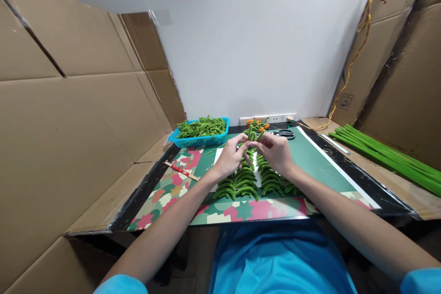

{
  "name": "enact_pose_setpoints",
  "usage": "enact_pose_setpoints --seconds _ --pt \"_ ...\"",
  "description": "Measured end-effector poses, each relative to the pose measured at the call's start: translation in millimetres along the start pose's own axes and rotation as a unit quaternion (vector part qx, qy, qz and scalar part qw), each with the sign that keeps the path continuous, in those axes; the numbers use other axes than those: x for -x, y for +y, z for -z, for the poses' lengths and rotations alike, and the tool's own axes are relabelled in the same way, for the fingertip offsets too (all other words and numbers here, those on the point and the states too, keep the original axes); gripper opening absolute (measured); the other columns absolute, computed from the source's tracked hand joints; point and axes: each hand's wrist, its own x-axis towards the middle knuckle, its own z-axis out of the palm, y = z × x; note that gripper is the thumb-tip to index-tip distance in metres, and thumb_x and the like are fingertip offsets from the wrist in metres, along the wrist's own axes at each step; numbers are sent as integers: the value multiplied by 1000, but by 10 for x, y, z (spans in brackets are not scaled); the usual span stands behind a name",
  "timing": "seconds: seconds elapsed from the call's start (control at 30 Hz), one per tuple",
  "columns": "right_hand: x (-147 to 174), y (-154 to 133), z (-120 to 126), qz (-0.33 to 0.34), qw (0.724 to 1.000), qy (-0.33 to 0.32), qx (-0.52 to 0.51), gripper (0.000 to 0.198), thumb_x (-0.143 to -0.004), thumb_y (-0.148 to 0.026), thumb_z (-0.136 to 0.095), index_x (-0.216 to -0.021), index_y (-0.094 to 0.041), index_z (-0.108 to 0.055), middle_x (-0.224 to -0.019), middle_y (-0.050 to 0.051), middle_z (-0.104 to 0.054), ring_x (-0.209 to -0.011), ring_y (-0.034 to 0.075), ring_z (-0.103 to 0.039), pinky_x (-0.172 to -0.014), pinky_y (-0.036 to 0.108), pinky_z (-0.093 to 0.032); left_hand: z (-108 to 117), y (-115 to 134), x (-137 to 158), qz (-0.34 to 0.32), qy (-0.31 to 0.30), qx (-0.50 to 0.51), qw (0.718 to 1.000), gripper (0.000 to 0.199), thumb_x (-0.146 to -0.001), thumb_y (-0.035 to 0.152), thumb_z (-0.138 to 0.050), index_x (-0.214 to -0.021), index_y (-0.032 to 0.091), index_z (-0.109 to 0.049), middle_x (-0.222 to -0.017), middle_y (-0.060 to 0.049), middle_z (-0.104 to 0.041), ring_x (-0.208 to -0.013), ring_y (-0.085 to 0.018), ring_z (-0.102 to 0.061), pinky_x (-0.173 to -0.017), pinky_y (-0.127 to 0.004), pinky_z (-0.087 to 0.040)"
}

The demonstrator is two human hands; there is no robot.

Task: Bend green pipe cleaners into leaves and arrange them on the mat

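Note:
Between the fingertips of both hands is a small looped bunch of green pipe cleaners (252, 134), raised over the middle of the table. My left hand (233, 152) pinches it from the left, and my right hand (275, 150) pinches it from the right, the fingertips almost meeting. Beneath them, bent green pipe-cleaner pieces (245, 183) lie in several neat columns, partly on a white sheet (258, 183). My hands and wrists hide some of these pieces.
A blue basket (198, 141) heaped with green pieces stands back left. Behind my hands are orange pipe-cleaner flowers (258, 124) and black scissors (286, 134). A red-wrapped stick (181, 171) lies left; long green stems (389, 156) lie right. Cardboard walls (86, 101) flank the table.

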Motion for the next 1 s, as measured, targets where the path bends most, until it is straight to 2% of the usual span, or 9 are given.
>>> enact_pose_setpoints --seconds 0.17,0.33,0.5,0.57,0.8,1.0 --pt "-41 -27 24 0 1000 7 -20 53 -94 -68 -69 -70 -22 -60 -60 0 -61 -50 13 -50 -49 27 -37 1 17 20 10 -28 39 999 44 -98 62 -67 -101 18 -61 -80 -2 -73 -39 -13 -64 -30 -19 -35" --pt "-61 -41 37 -14 997 -14 -77 48 -94 -64 -72 -73 -21 -65 -61 -1 -60 -48 12 -52 -45 26 -39 4 4 4 12 -11 62 998 44 -96 59 -71 -107 17 -66 -78 1 -68 -34 -6 -50 -30 -18 -34" --pt "-101 -89 62 -58 977 -40 -204 39 -94 -58 -74 -104 -21 -78 -78 1 -69 -46 11 -57 -43 26 -45 -1 5 -59 13 9 102 995 47 -92 63 -74 -96 18 -59 -69 7 -55 -32 -2 -38 -30 -18 -29" --pt "-123 -102 68 -78 970 -36 -227 42 -91 -58 -77 -111 -21 -79 -80 2 -71 -45 11 -57 -41 26 -46 3 15 -68 11 10 107 994 48 -90 63 -76 -93 19 -57 -68 7 -55 -32 -2 -38 -30 -18 -28" --pt "-182 -91 74 -92 965 -53 -240 45 -87 -58 -80 -112 -21 -81 -77 1 -73 -43 12 -58 -37 26 -44 20 26 -56 1 -13 112 994 46 -88 54 -83 -80 16 -58 -67 5 -60 -33 -4 -45 -30 -18 -31" --pt "-174 -73 44 -104 969 11 -222 45 -83 -54 -85 -112 -20 -81 -77 2 -76 -42 13 -60 -39 26 -48 24 -9 -36 23 -25 70 997 41 -96 55 -72 -86 16 -62 -72 2 -66 -34 -6 -50 -30 -18 -32"
